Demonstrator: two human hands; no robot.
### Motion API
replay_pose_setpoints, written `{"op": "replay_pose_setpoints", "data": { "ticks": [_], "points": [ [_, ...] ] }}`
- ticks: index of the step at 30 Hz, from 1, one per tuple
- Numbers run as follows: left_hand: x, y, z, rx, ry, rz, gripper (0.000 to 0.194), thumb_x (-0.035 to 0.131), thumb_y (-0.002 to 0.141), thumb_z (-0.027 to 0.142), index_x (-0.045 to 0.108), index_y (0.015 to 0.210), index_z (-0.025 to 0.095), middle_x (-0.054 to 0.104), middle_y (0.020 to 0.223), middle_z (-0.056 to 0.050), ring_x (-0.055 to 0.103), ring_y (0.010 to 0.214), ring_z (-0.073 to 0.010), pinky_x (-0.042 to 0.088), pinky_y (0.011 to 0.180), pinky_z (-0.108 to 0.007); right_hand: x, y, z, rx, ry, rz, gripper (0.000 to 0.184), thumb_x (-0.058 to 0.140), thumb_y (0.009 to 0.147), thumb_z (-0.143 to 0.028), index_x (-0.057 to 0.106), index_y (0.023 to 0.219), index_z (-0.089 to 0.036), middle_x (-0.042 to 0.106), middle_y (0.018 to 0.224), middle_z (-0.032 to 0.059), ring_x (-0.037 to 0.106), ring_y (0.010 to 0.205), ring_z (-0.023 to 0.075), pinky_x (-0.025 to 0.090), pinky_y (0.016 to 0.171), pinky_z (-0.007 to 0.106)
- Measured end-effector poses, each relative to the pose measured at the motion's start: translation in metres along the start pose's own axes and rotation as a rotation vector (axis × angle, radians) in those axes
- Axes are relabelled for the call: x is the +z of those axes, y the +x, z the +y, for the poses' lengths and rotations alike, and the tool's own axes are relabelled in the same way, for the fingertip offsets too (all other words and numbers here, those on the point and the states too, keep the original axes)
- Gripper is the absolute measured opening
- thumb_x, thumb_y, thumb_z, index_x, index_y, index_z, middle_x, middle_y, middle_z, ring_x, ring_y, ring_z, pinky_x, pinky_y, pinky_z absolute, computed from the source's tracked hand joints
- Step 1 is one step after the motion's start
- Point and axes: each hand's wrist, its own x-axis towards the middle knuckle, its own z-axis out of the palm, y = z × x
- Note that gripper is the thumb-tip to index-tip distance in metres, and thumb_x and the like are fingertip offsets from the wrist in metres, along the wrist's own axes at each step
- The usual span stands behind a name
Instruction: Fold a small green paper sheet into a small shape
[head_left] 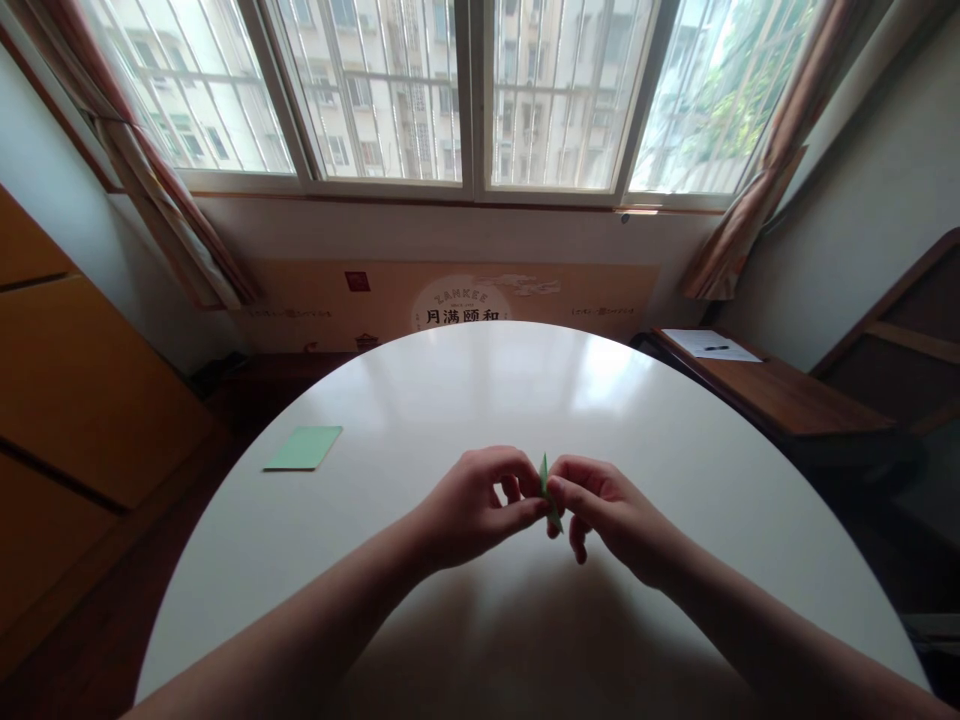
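A small folded piece of green paper (545,478) is held up above the white table, seen nearly edge-on, with a pointed tip at its top and another at its bottom. My left hand (487,505) pinches it from the left between thumb and fingers. From the right, my right hand (600,500) grips the same paper with thumb and index finger, its lower fingers curled below. The fingertips of both hands meet around the paper and hide its middle. To the left lies a flat stack of light green square paper (304,448), apart from both hands.
The round white table (465,390) spans the front. At the right, a brown wooden surface (817,395) carries a white sheet (709,345) with a dark pen (717,348) on it. A wooden cabinet (90,380) stands left; barred windows (390,90) and curtains are behind.
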Motion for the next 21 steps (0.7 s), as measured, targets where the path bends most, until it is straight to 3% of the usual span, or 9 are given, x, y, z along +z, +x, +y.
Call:
{"op": "replay_pose_setpoints", "data": {
  "ticks": [4,21],
  "points": [
    [-0.0004,-0.0004,0.0014,0.061,0.033,0.024,0.007,0.072,0.080,0.018,0.066,0.078,0.015,0.063,0.074,-0.001,0.059,0.065,-0.0109,0.047,0.054,-0.017,0.0002,0.0003,0.0012,0.036,0.069,0.008,0.036,0.069,0.087,-0.048,0.060,0.077,-0.015,0.059,0.070,0.0026,0.061,0.065,0.0155,0.047,0.042,0.019],
    [-0.0007,-0.0019,0.0033,-0.052,-0.103,0.002,0.022,0.071,0.086,0.035,0.065,0.083,0.014,0.068,0.073,-0.004,0.064,0.067,-0.0145,0.048,0.055,-0.021,-0.0008,-0.0003,0.0014,-0.067,-0.036,0.038,0.033,0.065,0.091,-0.046,0.063,0.079,-0.016,0.061,0.072,0.0030,0.061,0.069,0.0159,0.053,0.050,0.023]
  ]
}}
